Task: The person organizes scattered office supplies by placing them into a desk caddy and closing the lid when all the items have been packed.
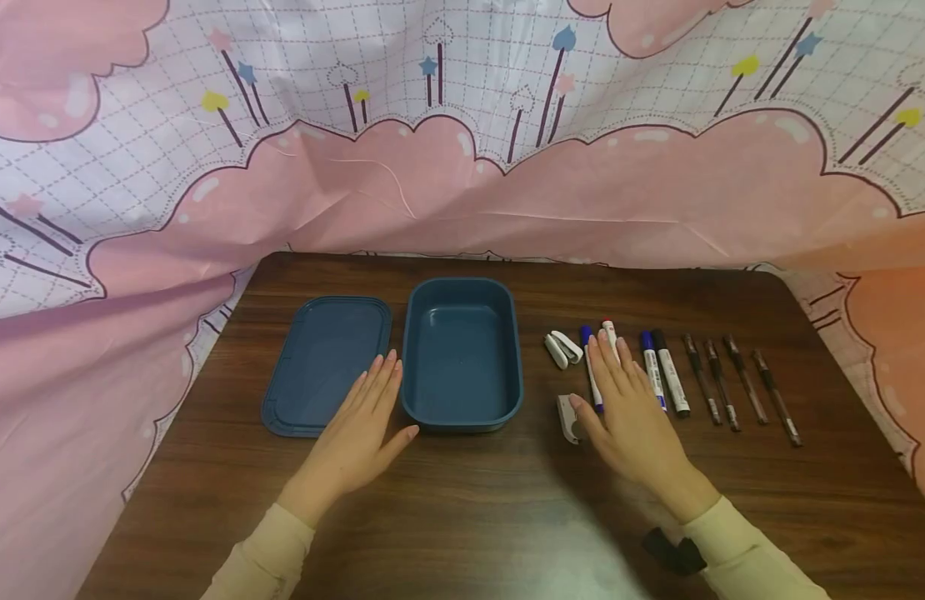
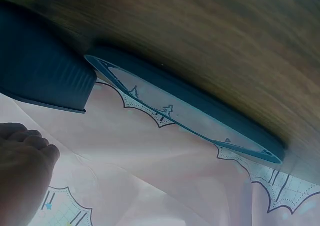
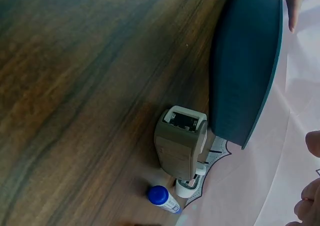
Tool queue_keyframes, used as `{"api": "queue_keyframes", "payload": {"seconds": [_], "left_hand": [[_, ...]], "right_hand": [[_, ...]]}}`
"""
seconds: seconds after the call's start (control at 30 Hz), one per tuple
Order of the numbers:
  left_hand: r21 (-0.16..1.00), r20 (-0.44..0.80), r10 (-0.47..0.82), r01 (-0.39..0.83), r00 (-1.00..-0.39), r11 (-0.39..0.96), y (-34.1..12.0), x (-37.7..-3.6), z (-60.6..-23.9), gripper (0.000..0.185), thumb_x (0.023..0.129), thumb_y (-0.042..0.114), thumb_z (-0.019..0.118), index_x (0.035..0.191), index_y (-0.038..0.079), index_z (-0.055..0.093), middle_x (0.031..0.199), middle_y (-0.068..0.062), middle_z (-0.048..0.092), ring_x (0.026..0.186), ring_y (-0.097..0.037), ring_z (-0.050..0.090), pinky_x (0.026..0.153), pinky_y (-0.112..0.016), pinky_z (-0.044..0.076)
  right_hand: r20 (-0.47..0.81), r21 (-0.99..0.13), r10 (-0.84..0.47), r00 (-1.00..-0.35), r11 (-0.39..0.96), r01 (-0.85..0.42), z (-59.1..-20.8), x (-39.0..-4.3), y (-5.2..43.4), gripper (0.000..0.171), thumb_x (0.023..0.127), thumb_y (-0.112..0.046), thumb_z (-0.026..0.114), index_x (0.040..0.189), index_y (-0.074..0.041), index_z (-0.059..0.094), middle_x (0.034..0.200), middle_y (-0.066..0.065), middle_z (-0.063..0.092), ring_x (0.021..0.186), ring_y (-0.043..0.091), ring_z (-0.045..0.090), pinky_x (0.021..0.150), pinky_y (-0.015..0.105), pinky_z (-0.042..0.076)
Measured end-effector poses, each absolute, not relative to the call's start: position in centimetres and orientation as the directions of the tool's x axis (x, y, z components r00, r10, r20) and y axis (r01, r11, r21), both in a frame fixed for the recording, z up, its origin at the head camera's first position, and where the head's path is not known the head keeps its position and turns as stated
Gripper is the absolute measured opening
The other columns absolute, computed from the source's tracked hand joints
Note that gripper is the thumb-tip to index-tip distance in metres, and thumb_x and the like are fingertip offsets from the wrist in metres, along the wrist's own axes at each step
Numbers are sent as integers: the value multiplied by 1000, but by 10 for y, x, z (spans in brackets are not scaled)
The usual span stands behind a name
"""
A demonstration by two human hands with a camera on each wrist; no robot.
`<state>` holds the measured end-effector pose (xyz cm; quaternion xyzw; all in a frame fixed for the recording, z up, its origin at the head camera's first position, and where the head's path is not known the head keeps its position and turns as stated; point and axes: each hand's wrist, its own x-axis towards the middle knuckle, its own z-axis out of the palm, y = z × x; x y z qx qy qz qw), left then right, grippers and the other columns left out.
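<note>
My left hand (image 1: 368,404) lies flat on the table with straight fingers, its fingertips over the right edge of the blue lid (image 1: 320,362) and beside the open blue box (image 1: 462,354). My right hand (image 1: 620,392) hovers or rests flat over a blue marker (image 1: 588,367) and a red-capped marker (image 1: 609,327). Its thumb touches or nearly touches a small grey-and-white device (image 1: 569,417). The right wrist view shows that device (image 3: 181,143) next to the box (image 3: 247,65), with a blue marker cap (image 3: 160,196) below it. In the left wrist view the lid (image 2: 185,110) sits beside the box (image 2: 40,70).
A small white item (image 1: 562,347) lies right of the box. Further right lie a blue marker (image 1: 652,371), a black marker (image 1: 670,371) and several dark pens (image 1: 740,383) in a row. A pink patterned cloth (image 1: 462,192) hangs behind and around the wooden table (image 1: 462,500).
</note>
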<state>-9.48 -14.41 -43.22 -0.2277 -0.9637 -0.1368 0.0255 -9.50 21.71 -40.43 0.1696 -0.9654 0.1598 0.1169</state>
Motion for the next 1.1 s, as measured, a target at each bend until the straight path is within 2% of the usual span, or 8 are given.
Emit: {"api": "queue_keyframes", "payload": {"seconds": [0.23,0.43,0.63,0.83,1.1], "left_hand": [[245,104,427,439,-898,864,-145,-95,-430,84,97,48,53,154,3,11,164,-11,0,152,-27,2,122,-48,16],[201,167,423,451,-891,870,-145,-98,-429,90,93,45,62,153,-1,14,163,-17,5,151,-31,9,121,-48,20],[189,196,422,457,-885,869,-144,-99,-428,92,89,42,68,152,-3,18,163,-17,10,150,-32,15,120,-47,22],[196,226,435,478,-872,856,-144,-102,-430,94,87,40,72,152,-4,20,162,-19,15,149,-30,21,118,-46,27],[217,223,459,503,-860,837,-143,-106,-434,87,86,36,73,150,-1,28,161,-15,21,145,-28,32,115,-45,34]], "right_hand": [[283,-273,-258,-924,901,-336,-398,-97,219,82,99,-44,52,156,-8,4,164,8,1,152,28,1,122,51,10],[271,-300,-228,-935,903,-307,-392,-98,222,90,94,-49,57,156,-9,4,164,9,1,152,27,1,121,52,11],[300,-319,-212,-930,896,-308,-390,-98,224,89,94,-48,58,156,-13,4,164,10,4,152,29,5,121,53,13],[320,-331,-215,-923,887,-321,-388,-96,224,87,95,-45,58,156,-11,7,164,11,4,151,31,7,121,54,13],[311,-341,-213,-926,885,-318,-388,-96,226,85,97,-42,57,156,-13,3,164,10,1,152,30,3,120,56,13]]}}
